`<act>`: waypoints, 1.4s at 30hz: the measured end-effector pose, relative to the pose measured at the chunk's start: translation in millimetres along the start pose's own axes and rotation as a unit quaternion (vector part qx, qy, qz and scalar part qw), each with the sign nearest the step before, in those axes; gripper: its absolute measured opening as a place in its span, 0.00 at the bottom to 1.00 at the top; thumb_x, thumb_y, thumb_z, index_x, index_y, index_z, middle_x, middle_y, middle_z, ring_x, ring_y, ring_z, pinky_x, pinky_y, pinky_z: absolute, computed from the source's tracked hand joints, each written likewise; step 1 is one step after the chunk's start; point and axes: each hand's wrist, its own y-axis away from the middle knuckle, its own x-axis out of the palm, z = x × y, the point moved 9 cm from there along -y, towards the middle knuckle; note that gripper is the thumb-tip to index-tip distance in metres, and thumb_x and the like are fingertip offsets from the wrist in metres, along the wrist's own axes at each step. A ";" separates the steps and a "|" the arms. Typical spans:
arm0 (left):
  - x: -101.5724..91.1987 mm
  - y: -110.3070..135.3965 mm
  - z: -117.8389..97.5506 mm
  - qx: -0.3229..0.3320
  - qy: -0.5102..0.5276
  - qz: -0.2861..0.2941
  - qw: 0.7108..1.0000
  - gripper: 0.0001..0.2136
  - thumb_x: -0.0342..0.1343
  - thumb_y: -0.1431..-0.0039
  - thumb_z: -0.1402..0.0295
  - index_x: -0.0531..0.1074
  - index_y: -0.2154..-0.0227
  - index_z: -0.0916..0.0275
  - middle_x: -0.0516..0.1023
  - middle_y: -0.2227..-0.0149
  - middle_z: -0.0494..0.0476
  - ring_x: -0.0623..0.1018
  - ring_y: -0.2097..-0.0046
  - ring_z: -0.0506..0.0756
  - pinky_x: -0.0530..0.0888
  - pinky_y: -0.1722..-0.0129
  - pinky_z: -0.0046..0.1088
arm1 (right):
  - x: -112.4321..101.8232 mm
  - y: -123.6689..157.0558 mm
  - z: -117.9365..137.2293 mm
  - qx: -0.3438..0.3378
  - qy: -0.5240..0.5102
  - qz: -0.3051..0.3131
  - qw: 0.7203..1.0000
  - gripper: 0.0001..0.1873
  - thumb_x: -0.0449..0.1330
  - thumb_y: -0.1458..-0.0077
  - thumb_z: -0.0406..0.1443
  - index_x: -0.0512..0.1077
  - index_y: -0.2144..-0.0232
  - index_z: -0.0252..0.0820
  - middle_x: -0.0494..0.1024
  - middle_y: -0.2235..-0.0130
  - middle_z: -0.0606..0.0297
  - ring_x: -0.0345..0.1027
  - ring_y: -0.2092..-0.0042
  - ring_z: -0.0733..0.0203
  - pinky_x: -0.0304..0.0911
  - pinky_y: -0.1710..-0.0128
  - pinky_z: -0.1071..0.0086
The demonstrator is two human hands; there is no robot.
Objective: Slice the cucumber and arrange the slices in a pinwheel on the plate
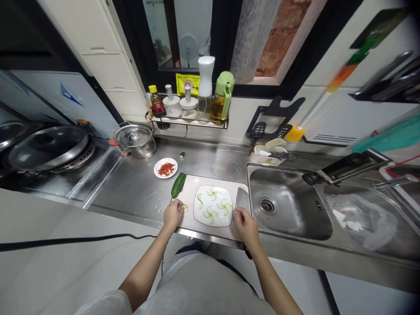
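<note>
My left hand [173,215] is at the left edge of a pale cutting board [187,223], its fingers closed at a small cucumber slice [185,207]. My right hand [246,223] is by the right rim of a white square plate [215,197], fingers pinched together; what they hold, if anything, is too small to make out. Thin cucumber slices [210,214] form several pinwheel shapes on the plate, with the left one only partly formed. A whole green cucumber [178,185] lies at the board's upper left corner. A knife blade [243,198] rests on the board's right side, partly behind my right hand.
A white dish of chopped red pieces [166,169] and a cucumber end [182,155] sit beyond the board. A steel pot [139,141] stands left, near the stove with a lidded pan [49,148]. The sink [285,197] is right; a seasoning shelf [193,123] is above.
</note>
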 end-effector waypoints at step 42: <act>-7.0 33.8 -118.7 -0.093 0.612 0.256 0.742 0.27 0.69 0.60 0.65 0.70 0.54 0.59 0.70 0.74 0.46 0.67 0.76 0.42 0.58 0.80 0.16 | 41.6 -24.4 109.5 -0.048 -0.247 0.109 0.962 0.08 0.58 0.49 0.40 0.72 0.72 0.42 0.74 0.70 0.65 0.65 0.67 0.63 0.60 0.68 0.71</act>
